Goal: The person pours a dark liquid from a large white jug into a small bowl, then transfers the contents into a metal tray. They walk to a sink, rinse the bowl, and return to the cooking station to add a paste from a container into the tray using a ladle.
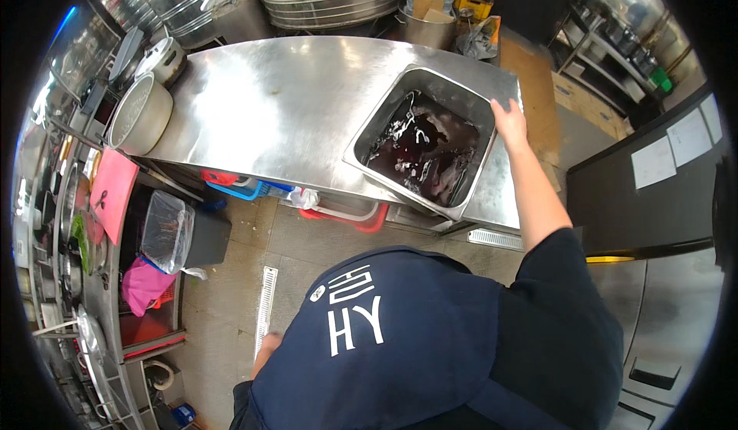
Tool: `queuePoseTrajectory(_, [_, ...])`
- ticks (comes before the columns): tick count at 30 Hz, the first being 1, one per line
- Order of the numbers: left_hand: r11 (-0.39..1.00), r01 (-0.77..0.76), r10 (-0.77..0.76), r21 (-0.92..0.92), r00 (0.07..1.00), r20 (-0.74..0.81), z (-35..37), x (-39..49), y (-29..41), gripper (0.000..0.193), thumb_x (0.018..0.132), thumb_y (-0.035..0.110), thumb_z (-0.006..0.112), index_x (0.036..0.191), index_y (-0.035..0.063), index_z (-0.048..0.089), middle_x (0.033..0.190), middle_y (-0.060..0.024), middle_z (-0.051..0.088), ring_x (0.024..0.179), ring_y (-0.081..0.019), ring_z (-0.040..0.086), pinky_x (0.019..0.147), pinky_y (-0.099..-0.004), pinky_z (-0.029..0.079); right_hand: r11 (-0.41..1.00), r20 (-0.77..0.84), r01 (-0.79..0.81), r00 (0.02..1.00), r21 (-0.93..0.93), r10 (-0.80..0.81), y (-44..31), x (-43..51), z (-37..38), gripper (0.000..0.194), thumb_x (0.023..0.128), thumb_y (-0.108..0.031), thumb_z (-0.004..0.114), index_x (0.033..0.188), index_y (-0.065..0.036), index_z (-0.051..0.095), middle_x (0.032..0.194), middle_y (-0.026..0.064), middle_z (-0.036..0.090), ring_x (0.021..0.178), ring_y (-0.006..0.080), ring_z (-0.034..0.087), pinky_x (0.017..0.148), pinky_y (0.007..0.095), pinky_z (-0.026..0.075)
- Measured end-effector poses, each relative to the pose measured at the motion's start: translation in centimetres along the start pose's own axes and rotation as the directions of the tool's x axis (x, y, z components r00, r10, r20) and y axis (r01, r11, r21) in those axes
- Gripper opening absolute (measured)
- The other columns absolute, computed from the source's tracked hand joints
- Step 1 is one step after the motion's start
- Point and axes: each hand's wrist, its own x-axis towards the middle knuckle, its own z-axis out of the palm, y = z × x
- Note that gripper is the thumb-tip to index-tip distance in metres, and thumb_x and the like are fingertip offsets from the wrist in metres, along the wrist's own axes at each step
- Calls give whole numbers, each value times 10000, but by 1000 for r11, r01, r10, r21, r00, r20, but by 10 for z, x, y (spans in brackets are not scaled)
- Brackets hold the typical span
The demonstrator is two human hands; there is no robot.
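Note:
A deep square stainless steel pan (375,120) holding dark, glossy liquid sits slightly turned at the right part of the steel table (300,84). My right hand (509,120) is at the pan's right rim, with the thumb on or beside the rim and the fingers spread toward the table's end; whether it grips the rim is unclear. My left hand is out of view; only a bit of the left arm shows low at the left, beside the dark apron (432,326).
A metal pot (144,116) stands at the table's left end. Below are a red basin (372,218) and a blue basket (239,189). A lined grey bin (202,234) and a side counter with a pink cutting board (115,191) are at left. Steel refrigerator doors (680,309) are at right.

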Motion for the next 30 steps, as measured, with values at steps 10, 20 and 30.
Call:
queuePoseTrajectory(10, [949, 120, -119, -292, 993, 19, 34, 5, -93, 397, 869, 329, 575, 1093, 13, 661, 1094, -217, 668, 1061, -350, 625, 904, -403, 488, 885, 324, -342, 916, 316, 238, -50, -198, -25, 370, 852, -96, 538, 1201, 27, 534, 1036, 151, 662, 939, 235, 621, 843, 352, 471])
queuePoseTrajectory(20, [963, -181, 157, -201, 979, -133, -3, 42, -7, 366, 881, 276, 569, 1103, -2, 656, 1122, -202, 664, 1068, -321, 628, 910, -383, 485, 810, 455, -476, 838, 342, 300, -40, -168, -39, 309, 803, -56, 543, 1103, 12, 568, 948, 139, 633, 851, 228, 590, 763, 358, 469])
queuePoseTrajectory(30, [910, -383, 373, -161, 924, -91, -42, -66, 164, 426, 899, 368, 597, 1157, 31, 639, 898, -83, 651, 810, -174, 593, 693, -315, 490, 799, 687, -440, 725, 410, 47, 8, -109, -31, 302, 744, -7, 533, 1044, 7, 572, 892, 98, 591, 792, 188, 543, 716, 314, 456])
